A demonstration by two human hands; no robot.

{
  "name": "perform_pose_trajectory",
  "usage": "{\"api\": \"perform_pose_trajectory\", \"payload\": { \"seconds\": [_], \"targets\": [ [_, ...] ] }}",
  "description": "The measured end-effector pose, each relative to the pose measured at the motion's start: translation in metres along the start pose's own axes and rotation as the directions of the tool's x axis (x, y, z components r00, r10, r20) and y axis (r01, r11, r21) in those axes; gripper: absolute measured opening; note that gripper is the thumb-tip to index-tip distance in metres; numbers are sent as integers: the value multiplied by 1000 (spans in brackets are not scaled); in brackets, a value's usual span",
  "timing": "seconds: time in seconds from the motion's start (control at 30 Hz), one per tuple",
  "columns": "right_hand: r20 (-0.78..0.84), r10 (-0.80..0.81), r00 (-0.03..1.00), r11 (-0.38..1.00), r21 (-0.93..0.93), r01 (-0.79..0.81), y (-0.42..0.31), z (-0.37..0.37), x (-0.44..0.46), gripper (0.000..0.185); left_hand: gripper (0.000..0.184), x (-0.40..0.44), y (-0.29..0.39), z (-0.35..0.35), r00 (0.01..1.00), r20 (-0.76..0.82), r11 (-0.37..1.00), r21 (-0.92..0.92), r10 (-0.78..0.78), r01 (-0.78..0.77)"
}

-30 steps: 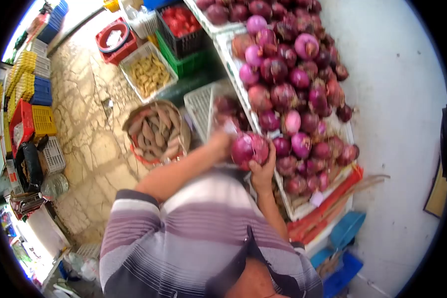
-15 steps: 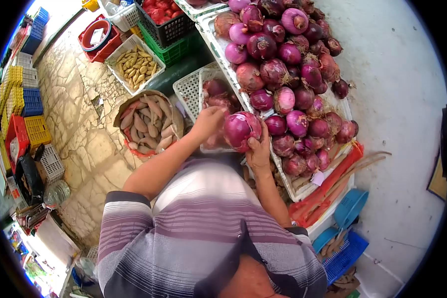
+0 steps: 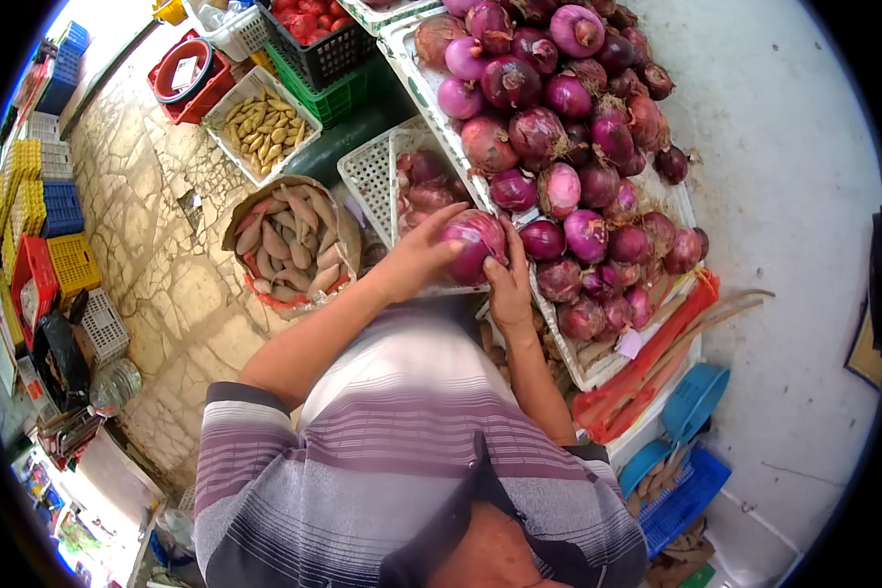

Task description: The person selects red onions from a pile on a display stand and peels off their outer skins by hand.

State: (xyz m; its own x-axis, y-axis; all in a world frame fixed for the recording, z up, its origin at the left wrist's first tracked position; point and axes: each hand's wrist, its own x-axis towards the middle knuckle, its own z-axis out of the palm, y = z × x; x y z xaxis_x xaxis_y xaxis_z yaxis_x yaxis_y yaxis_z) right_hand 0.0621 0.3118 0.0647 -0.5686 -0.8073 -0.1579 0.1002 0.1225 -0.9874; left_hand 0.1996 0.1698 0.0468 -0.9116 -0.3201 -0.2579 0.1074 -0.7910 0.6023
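Note:
A large red onion [image 3: 474,245] is held between my two hands in front of my chest. My right hand [image 3: 510,292] grips its right side, thumb low on the skin and fingers partly behind it. From the left, my left hand [image 3: 423,257] is closed against the onion, fingers over its upper left side. Just beyond, a white basket [image 3: 367,186] stands beside a white container with reddish onions [image 3: 426,181], partly hidden by my hands. To the right, a heap of red onions [image 3: 549,147] fills a long white foam tray [image 3: 568,365].
Left of my hands is an open sack of sweet potatoes [image 3: 299,240]. Farther off are a white crate of yellowish tubers [image 3: 265,132] and a black crate of red produce [image 3: 338,59]. A red mesh bag [image 3: 642,372] and blue baskets [image 3: 694,402] lie at the right.
My left hand has come from a pinch beside the onion to press on its left side. The onion has turned and shifted slightly within my hands.

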Motion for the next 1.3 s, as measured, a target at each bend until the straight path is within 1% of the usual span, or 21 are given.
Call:
{"api": "perform_pose_trajectory", "payload": {
  "seconds": [0.07, 0.1, 0.17, 0.2, 0.27, 0.37, 0.4, 0.47, 0.5, 0.57, 0.67, 0.7, 0.77, 0.8, 0.9, 1.0, 1.1, 1.17, 1.2, 1.3],
  "targets": [
    [-4, -11, 1000, 996, -85, 11, -4, 3, 0, 67, 69, 1, -4, -2, 990, -10, 946, 297, 138, -128],
    [-4, -18, 1000, 991, -129, 17, -5, 4, 0, 65, 71, 0, -3, 1, 990, -29, 946, 299, 141, -126],
    [-16, 15, 1000, 997, -81, -17, -3, 4, 2, 64, 75, -3, 3, 9, 986, -64, 944, 304, 154, -128],
    [-21, 36, 999, 998, -55, -37, -2, 5, 2, 64, 76, -3, 1, 9, 988, -74, 946, 307, 136, -107],
    [-7, 82, 997, 995, 59, -81, -2, 6, 3, 64, 78, -2, 0, 5, 990, -97, 946, 317, 103, -67],
    [27, 122, 992, 958, 257, -125, 0, 10, 4, 63, 79, 1, -8, -1, 981, -113, 935, 338, 158, -111],
    [40, 127, 991, 936, 325, -133, 2, 12, 4, 63, 80, 1, -9, -2, 979, -123, 941, 318, 161, -115],
    [35, 127, 991, 922, 363, -131, 4, 14, 5, 63, 81, 0, -11, -1, 976, -139, 954, 274, 166, -124],
    [32, 129, 991, 915, 381, -131, 4, 14, 6, 62, 80, 0, -10, 1, 975, -146, 952, 281, 169, -123],
    [2, 126, 992, 927, 357, -118, 5, 14, 5, 62, 80, -4, -7, 7, 972, -163, 949, 292, 169, -116],
    [-30, 105, 994, 950, 298, -91, 7, 15, 5, 60, 78, -1, -12, 2, 969, -137, 919, 368, 205, -142],
    [-40, 95, 995, 959, 273, -81, 8, 15, 6, 60, 78, -1, -11, 4, 970, -143, 912, 390, 199, -129],
    [-65, 110, 992, 946, 313, -84, 8, 17, 5, 60, 77, -4, -7, 8, 970, -161, 896, 432, 184, -98],
    [-77, 116, 990, 939, 334, -84, 8, 19, 5, 60, 77, -4, -9, 6, 966, -155, 885, 452, 206, -116],
    [-119, 134, 984, 958, 269, -98, 9, 19, 5, 57, 76, -3, -16, 5, 958, -143, 850, 507, 248, -145],
    [-150, 169, 974, 951, 284, -121, 1, 24, 6, 50, 76, -6, -14, 9, 956, -139, 812, 568, 257, -135],
    [-157, 162, 974, 963, 242, -121, 11, 20, 8, 48, 76, -6, -13, 7, 955, -115, 756, 639, 275, -141],
    [-155, 190, 969, 942, 306, -136, 14, 20, 9, 46, 76, -7, -14, 7, 950, -106, 722, 676, 294, -148],
    [-154, 204, 967, 930, 338, -143, 15, 21, 10, 46, 76, -8, -15, 7, 947, -113, 728, 669, 300, -151],
    [-189, 224, 956, 944, 285, -165, 23, 17, 14, 44, 77, -4, -21, 9, 945, -107, 739, 652, 310, -169]
  ]
}}
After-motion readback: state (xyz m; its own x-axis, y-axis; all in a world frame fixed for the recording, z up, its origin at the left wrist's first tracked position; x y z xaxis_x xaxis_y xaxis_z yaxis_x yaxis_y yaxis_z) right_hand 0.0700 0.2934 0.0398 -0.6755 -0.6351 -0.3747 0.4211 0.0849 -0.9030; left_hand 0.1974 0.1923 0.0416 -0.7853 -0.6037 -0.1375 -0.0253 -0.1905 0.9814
